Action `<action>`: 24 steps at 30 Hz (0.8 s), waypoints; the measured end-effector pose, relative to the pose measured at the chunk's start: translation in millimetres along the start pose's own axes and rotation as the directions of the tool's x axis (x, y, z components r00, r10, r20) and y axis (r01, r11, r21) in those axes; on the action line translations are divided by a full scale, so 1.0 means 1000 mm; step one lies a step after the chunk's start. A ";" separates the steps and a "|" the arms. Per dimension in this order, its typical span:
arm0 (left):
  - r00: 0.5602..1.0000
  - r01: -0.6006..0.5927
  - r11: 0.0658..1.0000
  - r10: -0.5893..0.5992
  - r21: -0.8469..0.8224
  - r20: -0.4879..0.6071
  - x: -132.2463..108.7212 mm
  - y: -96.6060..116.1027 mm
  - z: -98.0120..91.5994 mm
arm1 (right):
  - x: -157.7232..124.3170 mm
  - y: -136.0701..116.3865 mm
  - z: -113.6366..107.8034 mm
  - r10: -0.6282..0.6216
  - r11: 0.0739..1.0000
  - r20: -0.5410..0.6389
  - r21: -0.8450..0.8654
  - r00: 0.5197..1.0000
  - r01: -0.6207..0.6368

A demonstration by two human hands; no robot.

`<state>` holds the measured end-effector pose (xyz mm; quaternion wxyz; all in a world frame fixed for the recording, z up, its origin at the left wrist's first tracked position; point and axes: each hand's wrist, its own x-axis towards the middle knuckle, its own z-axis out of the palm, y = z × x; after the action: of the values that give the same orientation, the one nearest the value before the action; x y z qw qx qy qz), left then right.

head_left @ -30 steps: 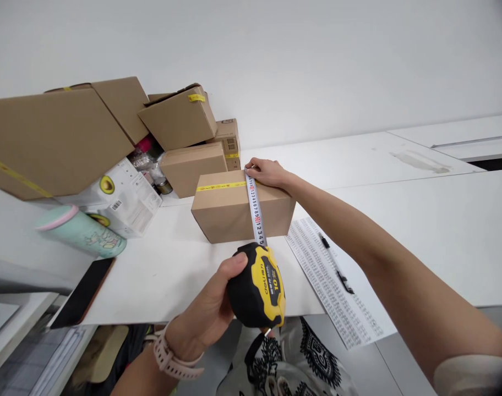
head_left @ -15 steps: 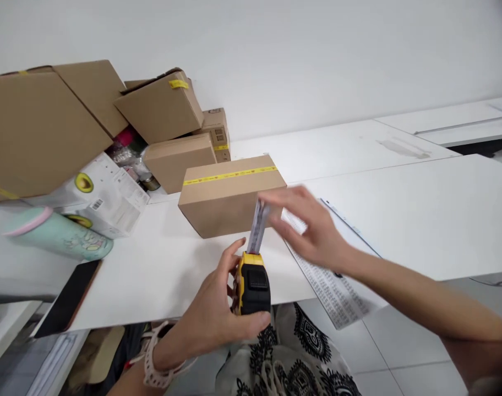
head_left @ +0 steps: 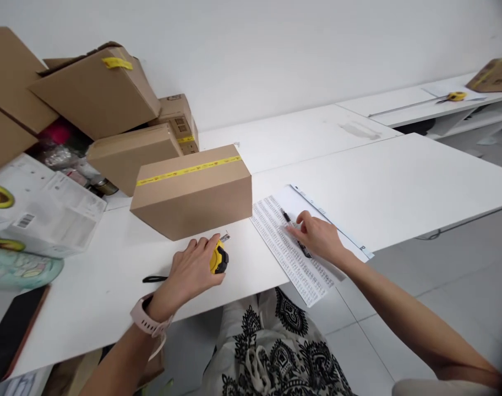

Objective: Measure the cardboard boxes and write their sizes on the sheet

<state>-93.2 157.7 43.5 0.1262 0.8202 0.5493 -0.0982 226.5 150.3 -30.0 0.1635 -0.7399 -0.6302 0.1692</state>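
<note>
My left hand [head_left: 190,270] lies over a yellow and black tape measure [head_left: 219,258] resting on the white table [head_left: 399,181], fingers curled round it; the blade is drawn in to a short tip. Its black wrist strap [head_left: 154,279] trails left. Just behind stands a brown cardboard box [head_left: 193,192] sealed with yellow tape. My right hand [head_left: 319,237] rests on a printed sheet of paper [head_left: 292,253], fingers closing on a black pen [head_left: 294,232] lying there.
A heap of cardboard boxes [head_left: 89,93] fills the back left, with a white avocado-printed box [head_left: 40,209], a mint green bottle [head_left: 20,269] and a dark tablet [head_left: 11,330] at the left edge. A far desk holds another tape measure [head_left: 455,97] and box [head_left: 492,75].
The blade that spanned the box top has retracted. My left hand has set the tape measure down on the table. My right hand has left the box and gone to the pen on the sheet.
</note>
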 end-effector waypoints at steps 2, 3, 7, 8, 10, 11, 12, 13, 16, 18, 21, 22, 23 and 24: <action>1.000 -0.002 0.998 0.001 0.056 0.012 0.008 0.001 0.003 | 0.004 -0.002 0.004 -0.029 0.998 0.050 -0.048 0.998 0.032; 1.000 0.003 0.997 -0.003 0.075 0.009 0.012 0.001 0.004 | 0.006 -0.004 0.006 -0.057 0.996 0.063 -0.063 0.996 0.061; 1.000 0.024 0.993 -0.024 0.119 -0.002 0.020 0.002 0.005 | 0.014 -0.001 0.005 -0.167 0.986 0.084 0.013 0.982 0.167; 1.000 0.025 0.991 -0.026 0.131 0.003 0.021 0.001 0.005 | 0.016 0.003 0.002 -0.177 0.980 0.083 0.104 0.981 0.168; 1.000 0.020 0.984 -0.020 0.179 -0.003 0.023 -0.002 0.006 | 0.017 0.012 -0.006 -0.187 0.906 0.081 0.399 0.979 0.140; 0.999 0.016 0.975 -0.008 0.220 -0.036 0.023 -0.001 0.009 | 0.018 0.018 -0.011 -0.194 0.818 0.074 0.563 0.978 0.120; 0.995 0.007 0.964 0.018 0.265 -0.094 0.022 0.001 0.014 | 0.017 0.023 -0.015 -0.203 0.705 0.056 0.702 0.978 0.106; 0.982 -0.016 0.952 0.072 0.304 -0.172 0.021 0.006 0.020 | 0.017 0.028 -0.020 -0.211 0.591 0.025 0.799 0.977 0.108; 0.841 -0.217 0.909 0.359 0.356 -0.406 0.016 0.046 0.046 | 0.015 0.038 -0.030 -0.195 0.394 -0.104 0.902 0.975 0.175; 0.724 -0.423 0.834 0.547 0.355 -0.420 0.013 0.088 0.064 | 0.015 0.041 -0.031 -0.150 0.368 -0.172 0.904 0.974 0.217; 0.646 -0.579 0.708 0.701 0.404 -0.303 0.016 0.149 0.083 | 0.018 0.043 -0.026 -0.035 0.408 -0.253 0.880 0.967 0.245; 0.647 -0.584 0.690 0.714 0.427 -0.268 0.020 0.162 0.088 | 0.019 0.044 -0.023 0.001 0.429 -0.267 0.871 0.964 0.241; 0.659 -0.581 0.682 0.715 0.444 -0.235 0.025 0.171 0.091 | 0.021 0.046 -0.020 0.023 0.443 -0.268 0.866 0.963 0.231; 0.674 -0.576 0.681 0.709 0.452 -0.207 0.030 0.175 0.094 | 0.022 0.048 -0.016 0.028 0.445 -0.252 0.870 0.967 0.214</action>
<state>78.2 90.7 -37.3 -0.0996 0.9735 0.2056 0.0122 279.2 164.0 -38.1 0.6074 -0.5224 -0.4639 0.3782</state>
